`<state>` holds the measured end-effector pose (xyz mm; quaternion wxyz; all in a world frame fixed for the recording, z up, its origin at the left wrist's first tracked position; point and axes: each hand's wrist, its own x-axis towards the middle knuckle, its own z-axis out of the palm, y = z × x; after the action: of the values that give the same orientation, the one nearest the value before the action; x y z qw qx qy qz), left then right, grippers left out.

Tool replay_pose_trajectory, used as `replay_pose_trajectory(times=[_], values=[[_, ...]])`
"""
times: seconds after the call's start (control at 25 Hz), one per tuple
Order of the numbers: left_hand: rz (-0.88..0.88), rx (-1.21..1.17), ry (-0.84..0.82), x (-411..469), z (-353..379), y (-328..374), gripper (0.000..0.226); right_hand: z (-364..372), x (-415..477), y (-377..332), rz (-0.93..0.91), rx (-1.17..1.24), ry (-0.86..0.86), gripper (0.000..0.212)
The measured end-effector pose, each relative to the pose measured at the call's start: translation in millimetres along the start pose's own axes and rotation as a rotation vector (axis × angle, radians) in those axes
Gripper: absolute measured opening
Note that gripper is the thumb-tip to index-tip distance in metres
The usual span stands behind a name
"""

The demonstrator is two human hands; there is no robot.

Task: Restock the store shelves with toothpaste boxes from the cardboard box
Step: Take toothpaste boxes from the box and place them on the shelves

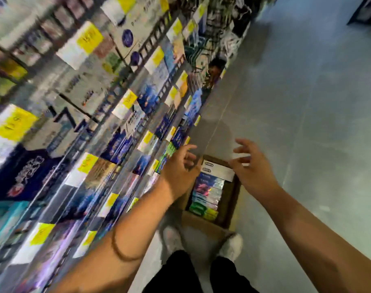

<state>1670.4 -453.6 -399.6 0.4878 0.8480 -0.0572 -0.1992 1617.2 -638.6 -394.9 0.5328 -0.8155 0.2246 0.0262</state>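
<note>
Directly below the person, the cardboard box sits open on the floor, just beyond two pale shoes and close beside the foot of the shelves at left. Toothpaste boxes lie packed in a row inside it, white ones at the far end, blue and green ones nearer. The left hand and right hand hover over the far end, each grip apart, fingers spread, holding nothing. The step in hand appears to be picking up stock. To do it well, bracket a few boxes between both hands, press them into one block, and lift straight up, clear of the cardboard walls. The shelves are blurred, so the matching gap cannot be told.
</note>
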Motion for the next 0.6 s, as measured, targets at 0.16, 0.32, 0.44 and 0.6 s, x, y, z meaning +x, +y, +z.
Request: replay_pose_trajectory(times=[0.16,0.32,0.44,0.6], values=[[-0.028,0.091,-0.101,57.9,29.4,-63.7,0.043,32.9,32.2,77.3,0.119,0.019,0.046,0.045],[-0.055,0.178,-0.199,110.4,69.2,-140.6,0.045,70.1,62.3,160.8,0.26,-0.035,0.081,0.045],[-0.07,0.262,-0.301,148.0,104.1,-202.8,0.046,95.9,89.3,222.6,0.294,-0.11,0.099,0.048],[-0.07,0.308,-0.354,190.8,162.9,-291.6,0.054,132.5,134.8,311.7,0.308,-0.145,0.093,0.042]])
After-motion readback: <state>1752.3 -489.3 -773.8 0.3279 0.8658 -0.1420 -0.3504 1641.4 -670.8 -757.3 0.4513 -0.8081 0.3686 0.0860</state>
